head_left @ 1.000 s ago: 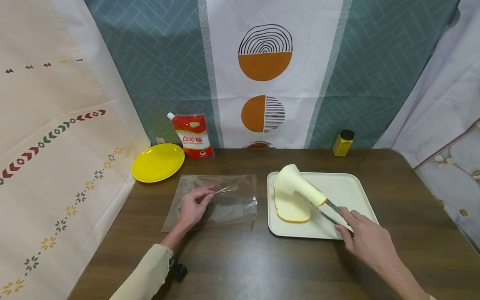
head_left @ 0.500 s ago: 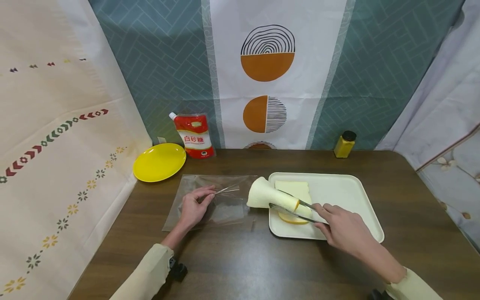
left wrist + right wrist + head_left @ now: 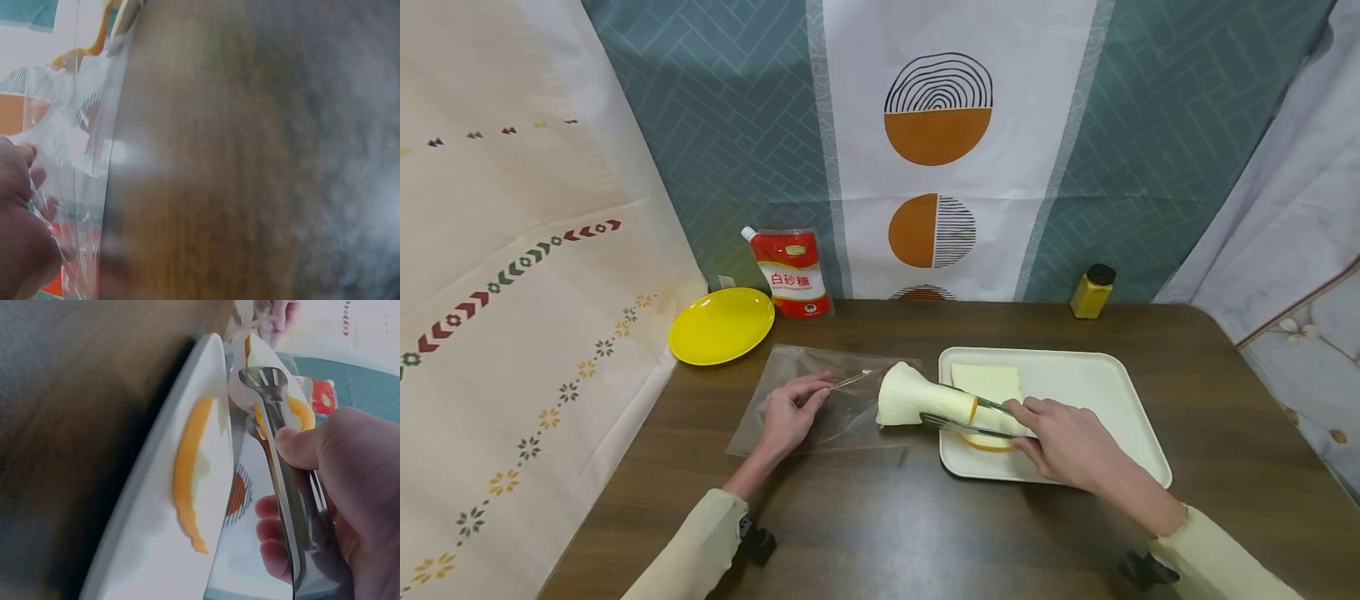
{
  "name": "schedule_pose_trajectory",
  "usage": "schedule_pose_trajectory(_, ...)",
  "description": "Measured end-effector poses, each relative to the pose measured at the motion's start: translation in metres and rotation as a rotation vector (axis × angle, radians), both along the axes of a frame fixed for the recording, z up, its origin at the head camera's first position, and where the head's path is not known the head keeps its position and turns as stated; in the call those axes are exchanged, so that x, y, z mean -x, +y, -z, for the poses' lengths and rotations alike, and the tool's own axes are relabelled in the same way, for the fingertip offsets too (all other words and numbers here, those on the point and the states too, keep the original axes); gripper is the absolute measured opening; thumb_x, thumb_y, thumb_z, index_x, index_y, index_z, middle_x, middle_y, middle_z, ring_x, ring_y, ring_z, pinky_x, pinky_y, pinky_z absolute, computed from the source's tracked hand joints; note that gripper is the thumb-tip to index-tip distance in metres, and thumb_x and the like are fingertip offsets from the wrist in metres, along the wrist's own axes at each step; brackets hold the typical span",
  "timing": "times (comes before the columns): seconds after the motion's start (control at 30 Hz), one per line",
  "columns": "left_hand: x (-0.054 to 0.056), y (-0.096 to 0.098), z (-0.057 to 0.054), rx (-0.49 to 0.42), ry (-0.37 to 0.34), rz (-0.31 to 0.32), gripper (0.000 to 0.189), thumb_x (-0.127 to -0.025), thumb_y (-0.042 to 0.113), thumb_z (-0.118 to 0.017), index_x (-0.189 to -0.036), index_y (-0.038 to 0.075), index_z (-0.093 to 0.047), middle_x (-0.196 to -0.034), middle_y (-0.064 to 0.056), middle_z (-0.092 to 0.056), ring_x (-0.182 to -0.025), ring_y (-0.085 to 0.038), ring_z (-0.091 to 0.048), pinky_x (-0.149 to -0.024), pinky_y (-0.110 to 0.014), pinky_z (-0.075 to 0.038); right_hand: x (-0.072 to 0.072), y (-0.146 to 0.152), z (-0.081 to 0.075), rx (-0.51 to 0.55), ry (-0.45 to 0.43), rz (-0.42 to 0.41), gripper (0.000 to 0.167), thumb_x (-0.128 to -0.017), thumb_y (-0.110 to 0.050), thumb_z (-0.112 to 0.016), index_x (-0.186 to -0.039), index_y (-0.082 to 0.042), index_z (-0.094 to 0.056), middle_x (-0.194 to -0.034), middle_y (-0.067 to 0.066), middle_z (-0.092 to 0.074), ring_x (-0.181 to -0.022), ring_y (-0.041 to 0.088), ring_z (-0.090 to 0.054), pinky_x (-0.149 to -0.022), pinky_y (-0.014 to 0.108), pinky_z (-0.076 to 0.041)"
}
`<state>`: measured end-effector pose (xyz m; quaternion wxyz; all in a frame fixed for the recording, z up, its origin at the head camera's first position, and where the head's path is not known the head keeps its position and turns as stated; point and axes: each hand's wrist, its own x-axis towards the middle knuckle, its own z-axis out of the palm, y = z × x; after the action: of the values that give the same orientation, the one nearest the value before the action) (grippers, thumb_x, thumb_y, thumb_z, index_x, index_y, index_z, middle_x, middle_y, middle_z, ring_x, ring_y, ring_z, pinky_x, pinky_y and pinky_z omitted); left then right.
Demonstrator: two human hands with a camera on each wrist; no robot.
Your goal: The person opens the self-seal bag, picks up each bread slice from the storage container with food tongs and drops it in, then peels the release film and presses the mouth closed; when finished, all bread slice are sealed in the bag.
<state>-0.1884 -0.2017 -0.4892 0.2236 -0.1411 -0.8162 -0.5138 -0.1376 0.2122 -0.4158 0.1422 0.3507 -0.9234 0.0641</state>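
Note:
My left hand (image 3: 790, 412) pinches the upper layer of a clear plastic bag (image 3: 831, 433) lying on the table; in the left wrist view the bag (image 3: 87, 140) hangs beside the curled fingers. My right hand (image 3: 1067, 440) grips metal tongs (image 3: 970, 428), thumb along one arm in the right wrist view. A folded bread slice (image 3: 917, 398) with orange crust is clamped in the tongs. Its wide end overlaps the bag's right side; whether it is inside, I cannot tell. Another bread slice (image 3: 987, 380) lies on the white tray (image 3: 1075, 379), partly hidden beneath the tongs.
A yellow plate (image 3: 721, 327) sits at the back left, next to a red-and-white spouted pouch (image 3: 793, 275) standing by the wall. At the back right stands a small yellow bottle with a black cap (image 3: 1092, 293). Fabric hangings surround the dark wooden table (image 3: 880, 525).
My right hand has carried the tongs and folded slice leftward from over the tray to the bag's right side. The left hand stays nearly still, while the bag's right edge has shifted shape.

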Motion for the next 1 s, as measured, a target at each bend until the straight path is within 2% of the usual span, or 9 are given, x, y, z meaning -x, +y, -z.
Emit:
schedule_pose_trajectory(0.13, -0.003, 0.003, -0.006, -0.041, 0.020, 0.013, 0.011, -0.083, -0.011, -0.074, -0.093, -0.005, -0.077, -0.107, -0.019, -0.073, -0.104, -0.038, -0.068, -0.087, -0.009, -0.045, 0.002, 0.005, -0.003, 0.010, 0.005, -0.002, 0.039, -0.082, -0.022, -0.081, -0.116, -0.011, -0.065, -0.074, -0.009, -0.045, -0.058, 0.008, -0.042, -0.043, 0.027, -0.034)
schedule_pose_trajectory(0.27, -0.011, 0.009, -0.021, -0.067, 0.032, 0.027, 0.011, -0.083, -0.016, -0.071, -0.093, -0.011, -0.074, -0.106, -0.027, -0.070, -0.105, -0.045, -0.066, -0.089, -0.012, -0.046, 0.004, 0.006, -0.004, 0.013, -0.003, -0.020, 0.039, -0.082, -0.021, -0.081, -0.116, -0.010, -0.065, -0.074, -0.009, -0.044, -0.058, 0.009, -0.042, -0.043, 0.027, -0.034)
schedule_pose_trajectory(0.43, -0.020, 0.014, -0.035, -0.053, -0.007, 0.024, 0.010, -0.085, -0.015, -0.070, -0.094, -0.013, -0.073, -0.108, -0.028, -0.069, -0.107, -0.045, -0.065, -0.091, -0.014, -0.047, 0.005, -0.001, -0.001, 0.016, -0.002, -0.057, 0.038, -0.082, -0.022, -0.081, -0.114, -0.009, -0.066, -0.074, -0.009, -0.043, -0.058, 0.008, -0.041, -0.044, 0.027, -0.035)
schedule_pose_trajectory(0.63, -0.022, 0.016, -0.037, -0.066, -0.012, 0.023, 0.009, -0.085, -0.015, -0.070, -0.093, -0.013, -0.073, -0.108, -0.029, -0.069, -0.107, -0.045, -0.065, -0.089, -0.013, -0.047, 0.011, -0.018, -0.001, -0.005, -0.006, -0.074, 0.037, -0.083, -0.022, -0.081, -0.115, -0.010, -0.066, -0.074, -0.009, -0.044, -0.056, 0.010, -0.044, -0.042, 0.027, -0.034)
schedule_pose_trajectory(1.0, -0.022, 0.021, -0.038, -0.070, -0.024, 0.026, 0.009, -0.086, -0.013, -0.070, -0.094, -0.013, -0.073, -0.109, -0.029, -0.069, -0.108, -0.044, -0.065, -0.088, -0.015, -0.048, 0.031, -0.055, -0.001, -0.067, -0.043, -0.125, 0.038, -0.086, -0.027, -0.078, -0.117, -0.008, -0.066, -0.075, -0.004, -0.049, -0.056, 0.013, -0.048, -0.040, 0.028, -0.036)
